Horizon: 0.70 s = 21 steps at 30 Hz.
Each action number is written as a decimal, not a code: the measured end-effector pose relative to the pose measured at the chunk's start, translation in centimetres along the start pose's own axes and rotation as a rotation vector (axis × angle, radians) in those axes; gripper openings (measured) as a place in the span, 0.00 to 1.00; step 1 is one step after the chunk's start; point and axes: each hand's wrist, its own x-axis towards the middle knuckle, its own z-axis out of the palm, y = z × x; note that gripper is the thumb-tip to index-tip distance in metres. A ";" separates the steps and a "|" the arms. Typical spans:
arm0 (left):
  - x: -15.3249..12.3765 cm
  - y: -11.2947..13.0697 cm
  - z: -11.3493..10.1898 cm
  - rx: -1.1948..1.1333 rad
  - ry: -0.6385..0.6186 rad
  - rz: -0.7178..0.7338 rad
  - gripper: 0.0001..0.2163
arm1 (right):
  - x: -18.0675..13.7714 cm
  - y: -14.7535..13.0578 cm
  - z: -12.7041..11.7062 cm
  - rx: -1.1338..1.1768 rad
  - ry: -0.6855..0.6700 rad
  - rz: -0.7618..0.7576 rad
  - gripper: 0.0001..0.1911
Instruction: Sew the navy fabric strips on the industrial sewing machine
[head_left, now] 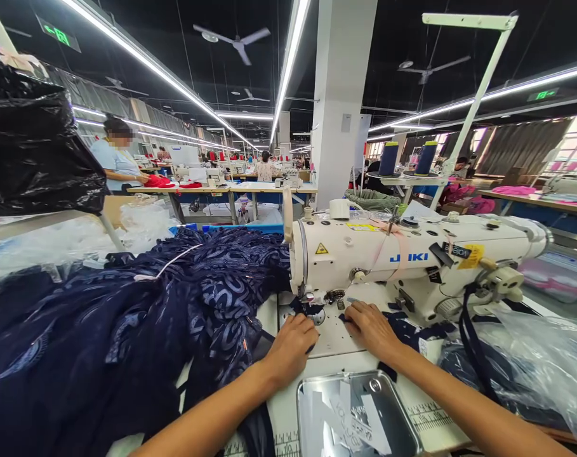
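Note:
My left hand [295,343] is at the needle area of a white sewing machine [345,251], its fingers curled and closed on navy fabric [300,309] by the presser foot. To the right of the needle plate, my right hand [370,327] rests on the machine bed with bent fingers pinching a small dark navy piece of cloth [343,317]. Most of that piece is hidden under the fingers. A large heap of navy patterned garments [231,289] lies to the left, reaching up to the machine and my left forearm.
In front of the machine bed, a metal tray [301,412] holds paper labels. Plastic bags [545,355] and a dark strap [470,343] lie at right. Thread cones [389,158] stand behind. A black bag [35,146] hangs upper left; a co-worker [114,155] stands beyond.

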 end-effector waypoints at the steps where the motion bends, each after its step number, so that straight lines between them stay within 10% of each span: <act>1: 0.1 0.1 0.0 0.067 -0.046 0.039 0.09 | -0.1 0.1 0.3 0.032 0.006 -0.027 0.06; 21: -3.7 0.3 0.0 0.403 -0.105 0.288 0.13 | 1.8 -3.2 2.8 0.023 0.012 -0.256 0.10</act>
